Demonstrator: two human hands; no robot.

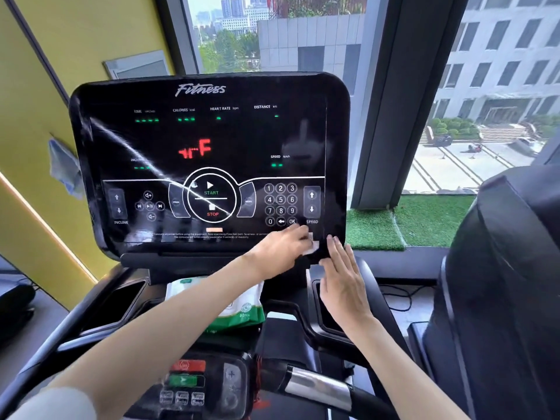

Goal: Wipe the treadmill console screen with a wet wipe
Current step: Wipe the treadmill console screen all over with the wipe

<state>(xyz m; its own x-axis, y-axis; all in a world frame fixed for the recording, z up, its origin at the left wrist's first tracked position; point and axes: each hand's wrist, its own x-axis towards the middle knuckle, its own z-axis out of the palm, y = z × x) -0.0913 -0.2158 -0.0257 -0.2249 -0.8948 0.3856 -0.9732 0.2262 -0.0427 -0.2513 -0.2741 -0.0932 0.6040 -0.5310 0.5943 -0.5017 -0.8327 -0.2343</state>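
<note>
The black treadmill console screen fills the middle of the view, lit with green and red readouts and a keypad. My left hand presses a small white wet wipe against the screen's lower right corner, fingers closed on it. My right hand hovers just right of the wipe, flat, fingers apart, holding nothing. A green and white pack of wet wipes lies on the tray below the console, partly hidden by my left forearm.
Red and green buttons sit on the lower control panel. A blue cloth hangs at the console's left side. A dark covered machine stands at the right. Windows and green turf lie behind.
</note>
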